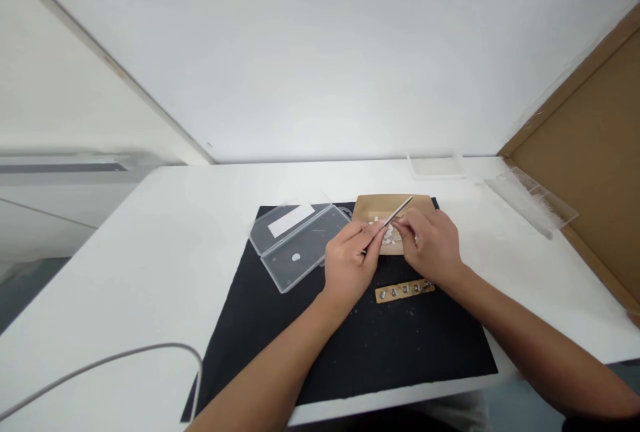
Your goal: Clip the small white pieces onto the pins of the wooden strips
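Five small shiny metal pieces (pixel 405 290) are seated along a tan strip (pixel 399 292) on the black rectangular mat (pixel 400 352). Beyond, wrists angled inward, a slim grey metal tool (pixel 399 211) is gripped by the left hand (pixel 350 262)'s closed fingers; the right hand (pixel 433 245)'s are bunched, their hold unclear. Loose white chips (pixel 390 237) are apparently left on the brown tray (pixel 370 203).

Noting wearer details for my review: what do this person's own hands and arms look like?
The left hand and right hand are ungloved, the forearms bare, with no watch or bracelet visible. A dark sleeve edge shows on the right arm; none shows on the left.
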A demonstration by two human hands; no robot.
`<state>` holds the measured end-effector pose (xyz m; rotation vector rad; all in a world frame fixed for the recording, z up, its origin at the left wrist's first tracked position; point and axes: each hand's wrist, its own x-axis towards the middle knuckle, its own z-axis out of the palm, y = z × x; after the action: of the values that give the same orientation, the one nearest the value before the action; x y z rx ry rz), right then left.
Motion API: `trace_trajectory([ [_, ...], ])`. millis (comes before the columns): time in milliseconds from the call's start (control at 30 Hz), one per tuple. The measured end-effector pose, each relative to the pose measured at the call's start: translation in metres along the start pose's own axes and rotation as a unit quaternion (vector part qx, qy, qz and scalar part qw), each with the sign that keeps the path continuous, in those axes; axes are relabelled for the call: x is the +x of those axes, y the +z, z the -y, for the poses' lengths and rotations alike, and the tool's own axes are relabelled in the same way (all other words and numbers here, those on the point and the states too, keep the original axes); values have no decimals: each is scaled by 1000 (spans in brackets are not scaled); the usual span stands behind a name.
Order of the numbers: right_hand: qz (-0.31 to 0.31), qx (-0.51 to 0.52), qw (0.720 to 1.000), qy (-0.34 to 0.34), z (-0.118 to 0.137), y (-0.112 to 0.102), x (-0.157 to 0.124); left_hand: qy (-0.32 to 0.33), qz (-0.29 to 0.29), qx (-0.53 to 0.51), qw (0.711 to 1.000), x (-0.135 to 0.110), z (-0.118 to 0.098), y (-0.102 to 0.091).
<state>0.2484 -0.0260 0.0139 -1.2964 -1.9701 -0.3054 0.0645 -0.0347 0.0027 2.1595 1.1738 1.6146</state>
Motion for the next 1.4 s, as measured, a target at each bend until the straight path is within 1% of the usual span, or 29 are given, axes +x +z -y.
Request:
trace_trajectory([
  [100,-19,-3,1000,19,0,1,0,1,-5,8,1000,0,0,0],
  [233,0,26,1000,8,1,1,2,-24,6,-6,1000,1,-2,-2],
  [367,-34,26,999,12,2,0,3,-58,15,-21,998,1,-4,-1],
  [500,-18,23,1000,-7,1,-1,5,-46,5,-23,999,1,-4,2],
  [633,-42,5,999,18,-2,-6,7,-38,-8,-24,999,2,-5,2],
  [700,-24,16,999,20,-2,-7,7,-30,-15,-20,999,2,-6,1],
  [733,-12,24,999,17,-2,-7,7,-26,-14,-18,999,1,-6,1],
  [800,-7,31,999,20,-2,-7,6,-23,-12,-17,1000,1,-6,0],
  [900,-29,24,999,34,-1,-5,5,-25,-13,-19,999,2,-7,-1],
  [1033,1,43,999,14,0,-3,4,-43,0,-22,999,2,-8,-3],
  [1167,-26,27,999,29,1,-2,5,-67,2,-29,997,2,-9,-3],
  [1267,4,37,999,19,3,-3,4,-73,16,-29,997,2,-9,-4],
  [1400,0,54,998,22,3,-6,4,-46,15,-15,999,5,-9,-5],
])
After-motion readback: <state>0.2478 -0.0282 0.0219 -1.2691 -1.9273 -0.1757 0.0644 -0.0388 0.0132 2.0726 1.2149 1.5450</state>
